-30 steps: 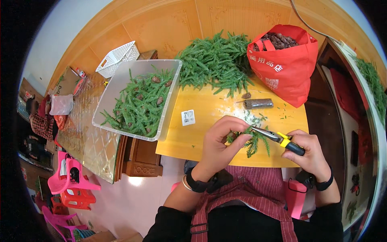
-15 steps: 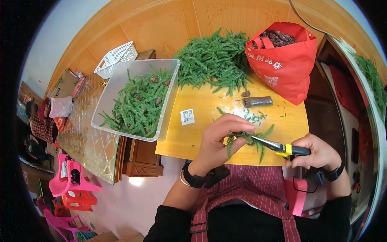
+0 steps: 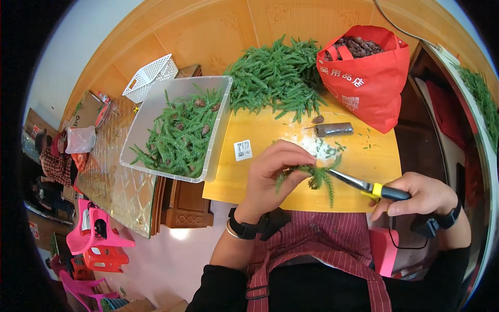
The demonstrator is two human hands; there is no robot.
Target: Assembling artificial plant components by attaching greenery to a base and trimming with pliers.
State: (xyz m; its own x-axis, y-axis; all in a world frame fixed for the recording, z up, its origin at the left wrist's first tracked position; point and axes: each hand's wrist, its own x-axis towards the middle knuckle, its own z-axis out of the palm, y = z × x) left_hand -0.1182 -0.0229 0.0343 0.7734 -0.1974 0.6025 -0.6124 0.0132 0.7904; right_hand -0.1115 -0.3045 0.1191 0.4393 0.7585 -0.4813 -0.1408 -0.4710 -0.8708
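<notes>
Between the thumb and fingers of my left hand (image 3: 275, 174) is a green artificial fir sprig (image 3: 323, 182), its needled tips spreading to the right over the table's front edge. My right hand (image 3: 426, 195) grips long-nose pliers (image 3: 353, 180) by the black and yellow handles. The metal jaws reach left, and their tips are at the sprig's right side; whether they pinch it I cannot tell. Beyond my hands lie a dark brown cylinder in clear wrap (image 3: 333, 129), a small pine cone (image 3: 318, 119) and white powder with green trimmings (image 3: 311, 145).
A clear plastic bin (image 3: 218, 130) of sprigs with pine cones stands at the left. Loose green sprigs (image 3: 278, 78) are heaped at the back of the yellow table (image 3: 244, 182). Beside them a red bag (image 3: 369, 78) holds pine cones. A white label (image 3: 243, 150) lies near the bin.
My right hand and the pliers have moved right, and the jaws have drawn back from the sprig's middle to its right side. My left hand has shifted slightly left with the sprig.
</notes>
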